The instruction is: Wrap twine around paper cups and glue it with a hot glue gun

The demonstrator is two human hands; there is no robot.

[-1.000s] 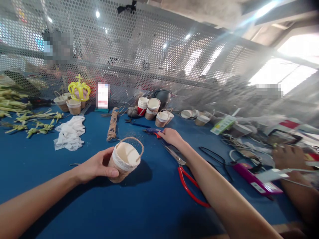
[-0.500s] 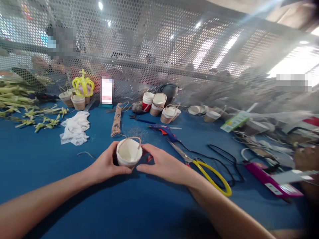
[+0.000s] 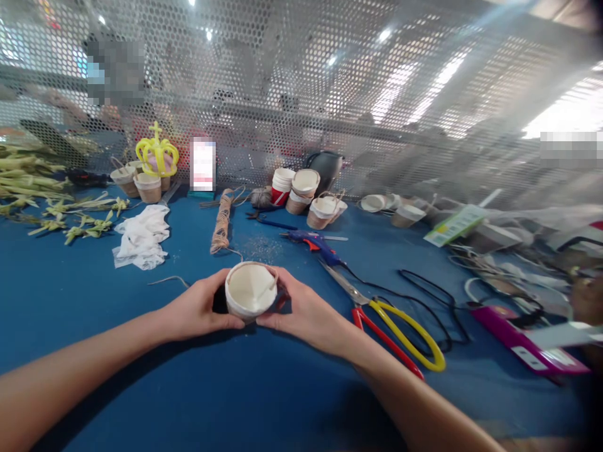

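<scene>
Left hand and right hand clasp a pale-lined cup between them, likely light and easily crushed (whether its base touches the table is hidden from here), best held by its sides, not the thin handle.

Cup in your fingers: pale inside, smooth, paper-like, matt; its handle reads as rough fibre cord. Beneath it, your desk: smooth blue, mostly matt. On your scissors, metal blades with a soft shine, smooth plastic-looking grips. Your glue gun: smooth plastic. Twine bundle: coarse, fibrous. White cloth: thin, crumpled. Facing you, perforated metal screen. Power strip: glossy magenta plastic.
</scene>
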